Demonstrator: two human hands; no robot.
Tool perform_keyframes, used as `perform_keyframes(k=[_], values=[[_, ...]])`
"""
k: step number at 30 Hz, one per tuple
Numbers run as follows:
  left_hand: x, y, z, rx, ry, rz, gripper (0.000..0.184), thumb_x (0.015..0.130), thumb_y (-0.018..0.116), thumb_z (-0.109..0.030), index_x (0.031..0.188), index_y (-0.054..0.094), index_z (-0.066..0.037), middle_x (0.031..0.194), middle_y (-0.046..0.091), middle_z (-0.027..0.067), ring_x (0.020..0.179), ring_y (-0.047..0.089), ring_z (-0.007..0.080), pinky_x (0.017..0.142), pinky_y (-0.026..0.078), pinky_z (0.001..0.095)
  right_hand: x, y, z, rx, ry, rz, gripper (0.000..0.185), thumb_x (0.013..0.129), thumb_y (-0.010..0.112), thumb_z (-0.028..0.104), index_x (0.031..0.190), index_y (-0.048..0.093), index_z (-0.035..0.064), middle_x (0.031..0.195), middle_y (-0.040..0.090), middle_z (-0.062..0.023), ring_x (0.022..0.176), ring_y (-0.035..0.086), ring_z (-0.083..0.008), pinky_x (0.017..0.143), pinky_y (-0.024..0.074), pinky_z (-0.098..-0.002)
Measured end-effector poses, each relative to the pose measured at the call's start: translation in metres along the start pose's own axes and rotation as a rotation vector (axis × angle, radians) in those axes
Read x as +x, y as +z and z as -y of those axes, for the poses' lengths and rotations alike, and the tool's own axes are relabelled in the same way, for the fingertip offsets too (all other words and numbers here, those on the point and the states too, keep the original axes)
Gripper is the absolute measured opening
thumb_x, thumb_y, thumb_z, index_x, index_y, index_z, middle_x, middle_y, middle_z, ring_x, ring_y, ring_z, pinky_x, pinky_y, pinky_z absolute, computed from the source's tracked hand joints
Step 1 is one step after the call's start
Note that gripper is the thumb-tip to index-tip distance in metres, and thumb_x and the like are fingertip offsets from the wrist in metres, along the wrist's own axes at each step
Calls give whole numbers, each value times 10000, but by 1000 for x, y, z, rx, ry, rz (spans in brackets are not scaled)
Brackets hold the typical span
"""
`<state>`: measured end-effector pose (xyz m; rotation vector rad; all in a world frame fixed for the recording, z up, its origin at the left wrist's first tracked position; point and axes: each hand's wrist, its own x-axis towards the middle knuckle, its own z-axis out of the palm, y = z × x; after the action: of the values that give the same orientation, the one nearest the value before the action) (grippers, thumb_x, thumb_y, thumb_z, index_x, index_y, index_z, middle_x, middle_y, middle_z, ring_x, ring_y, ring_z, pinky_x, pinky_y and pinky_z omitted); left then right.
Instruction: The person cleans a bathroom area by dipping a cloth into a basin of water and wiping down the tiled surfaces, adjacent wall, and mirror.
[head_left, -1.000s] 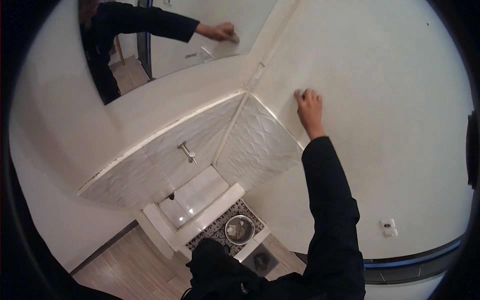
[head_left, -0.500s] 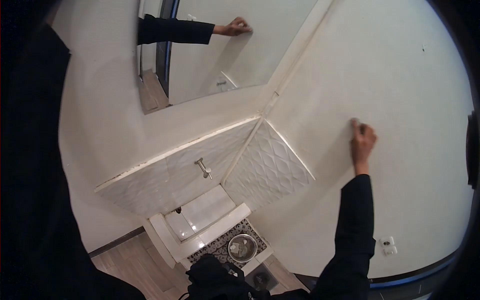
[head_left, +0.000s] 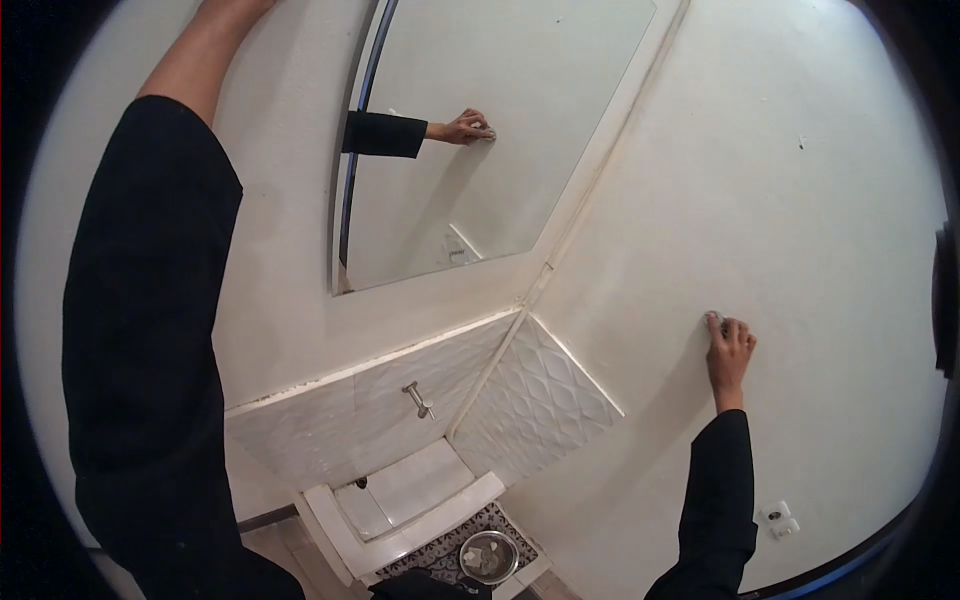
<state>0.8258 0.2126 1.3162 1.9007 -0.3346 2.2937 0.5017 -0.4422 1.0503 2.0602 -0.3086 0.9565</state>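
Note:
My right hand [head_left: 732, 355] is closed in a pinch against the pale wall [head_left: 620, 430] on the right. Between the thumb and fingers is a small pale grey piece [head_left: 712, 318], touching the wall; its kind is unclear. A mirror [head_left: 520, 60] on the facing wall reflects this hand from the side. My left arm reaches up along the left side, in a black sleeve. Only the edge of my left hand [head_left: 245, 6] shows at the top border, near the wall, and its fingers are out of view.
Below the mirror, white textured tiles [head_left: 540, 400] meet in the corner, with a metal tap [head_left: 418, 400] over a white tiled basin [head_left: 415, 490]. A metal bowl [head_left: 489, 556] with pale bits inside stands on a patterned ledge [head_left: 440, 550]. A wall socket [head_left: 775, 514] sits low at right.
The view has tilted upward, so the basin and tap sit lower. My left arm has come up into view, the hand at the top edge. My right hand stays pinched at the wall.

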Motion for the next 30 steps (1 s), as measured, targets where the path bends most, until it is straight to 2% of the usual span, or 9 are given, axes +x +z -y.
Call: perform_keyframes(k=[10,16,17,20,21,24,25,28,30], values=[[0,-1,-5,23,-14,-17,212,845,587,-152,668,514,-62,571,485,64,489,412,157,489,398,356,92,-2,-21,-53,296,-284,425,857,610,-20,1230,707,160,1065,611,-85,980,583,-262,803,478,-402],[2,-5,-6,6,-5,-52,210,817,596,-144,649,504,-58,558,478,70,471,398,156,472,390,355,110,19,25,124,183,-235,444,805,595,-39,1191,710,146,1025,593,-112,978,568,-295,798,458,-415],[1,-5,-6,-9,68,-193,201,813,603,-150,662,524,-43,576,516,97,475,473,203,495,435,383,110,24,33,121,146,-193,416,806,599,-11,1172,717,148,1026,596,-105,978,568,-289,804,455,-417],[3,-15,-14,34,-106,76,182,802,610,-154,686,548,-29,613,557,131,529,562,276,548,488,415,99,36,60,149,11,-97,379,802,612,37,1149,717,146,1026,598,-97,994,565,-285,817,443,-432],[2,-16,-11,-78,3,-111,170,789,619,-157,702,559,-24,640,573,146,572,598,310,574,507,434,87,42,65,167,-63,-91,376,799,612,41,1146,712,141,1025,599,-96,995,565,-282,814,441,-427],[4,-18,-14,-20,-26,-49,171,766,630,-154,686,550,-26,636,569,141,568,599,295,573,505,440,62,42,68,174,-123,-77,398,784,613,39,1159,702,139,998,600,-90,965,567,-268,785,429,-405],[6,-20,-15,17,-105,109,216,854,611,-209,759,602,-15,697,631,154,622,644,301,606,530,440,58,42,62,162,-88,-95,402,782,613,37,1159,705,141,991,599,-88,955,566,-265,778,426,-403],[4,5,-5,97,164,-247,294,873,594,-284,725,642,-34,697,689,152,575,676,310,480,540,431,72,33,39,97,45,-234,420,776,605,22,1162,707,151,974,594,-79,915,561,-257,748,416,-399],[3,13,1,99,143,-209,291,884,608,-278,684,587,-68,672,660,123,535,629,251,483,519,399,101,28,27,55,123,-361,414,778,596,15,1151,709,154,970,592,-75,909,558,-252,740,421,-399]])
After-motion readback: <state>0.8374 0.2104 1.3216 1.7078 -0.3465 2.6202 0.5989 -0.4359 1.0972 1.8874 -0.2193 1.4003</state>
